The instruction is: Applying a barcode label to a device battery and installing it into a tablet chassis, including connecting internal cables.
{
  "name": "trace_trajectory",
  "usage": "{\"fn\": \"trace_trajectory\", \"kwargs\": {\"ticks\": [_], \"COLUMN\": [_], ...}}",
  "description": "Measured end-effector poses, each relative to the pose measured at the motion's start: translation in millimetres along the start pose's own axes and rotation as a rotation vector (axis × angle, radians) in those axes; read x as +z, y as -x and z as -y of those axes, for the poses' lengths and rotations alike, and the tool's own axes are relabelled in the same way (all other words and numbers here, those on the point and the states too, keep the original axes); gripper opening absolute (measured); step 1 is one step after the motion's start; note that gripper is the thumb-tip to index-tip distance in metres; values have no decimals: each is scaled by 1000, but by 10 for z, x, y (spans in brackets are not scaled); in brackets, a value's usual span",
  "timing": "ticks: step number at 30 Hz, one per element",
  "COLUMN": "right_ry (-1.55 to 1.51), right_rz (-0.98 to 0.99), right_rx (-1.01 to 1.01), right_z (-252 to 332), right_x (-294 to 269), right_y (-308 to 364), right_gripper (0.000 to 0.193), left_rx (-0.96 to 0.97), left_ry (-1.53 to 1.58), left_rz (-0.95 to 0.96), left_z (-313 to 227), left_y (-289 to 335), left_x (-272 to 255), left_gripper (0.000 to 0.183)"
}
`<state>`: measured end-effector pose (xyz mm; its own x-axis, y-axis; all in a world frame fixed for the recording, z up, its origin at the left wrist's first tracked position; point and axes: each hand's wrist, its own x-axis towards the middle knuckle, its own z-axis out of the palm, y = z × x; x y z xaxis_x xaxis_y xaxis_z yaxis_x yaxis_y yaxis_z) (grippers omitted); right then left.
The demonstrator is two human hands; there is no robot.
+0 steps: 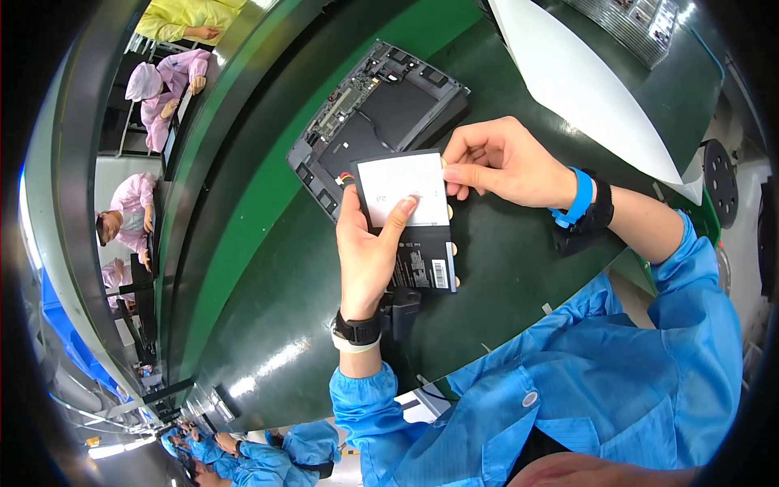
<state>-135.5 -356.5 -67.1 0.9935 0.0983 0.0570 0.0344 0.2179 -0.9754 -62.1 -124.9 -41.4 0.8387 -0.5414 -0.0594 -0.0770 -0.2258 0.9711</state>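
Note:
My left hand (365, 252) grips a flat, black laptop battery pack (422, 264), its thumb pressed on the pack's white panel (396, 180). A small connector with coloured wires (346, 177) sticks out beside the left fingers. Several small pale tabs (454, 249) line the pack's right edge. At the top of that edge my right hand (507, 166) is closed, thumb and forefinger pinching one such tab; its other fingers are curled. Just beyond the pack lies an opened laptop base (398, 109), its circuit board and dark inner tray exposed. The pack covers its near corner.
All this is over a dark green workbench (300, 325). A large white sheet (580, 89) curves along the right, with a metallic tray (629, 28) behind it. Across the left rail (223, 97), people in pink (170, 89) work; others in blue (284, 454) are at lower left.

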Motion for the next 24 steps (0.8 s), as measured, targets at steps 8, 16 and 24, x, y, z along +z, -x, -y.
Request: {"fn": "trace_trajectory", "kwargs": {"ticks": [8,16,24], "right_ry": [-101,147,263], "right_rz": [-65,-25,1], "right_rx": [20,-250,-345], "right_z": [-35,-50,-69], "right_x": [3,204,160], "right_y": [-25,91,98], "right_gripper": [15,11,9], "left_rx": [-73,93,79], "left_ry": [440,286,199], "left_rz": [169,-121,-184], "left_z": [62,98,178], "left_y": [82,74,116], "left_x": [-21,33,157], "left_gripper": [47,38,65]}}
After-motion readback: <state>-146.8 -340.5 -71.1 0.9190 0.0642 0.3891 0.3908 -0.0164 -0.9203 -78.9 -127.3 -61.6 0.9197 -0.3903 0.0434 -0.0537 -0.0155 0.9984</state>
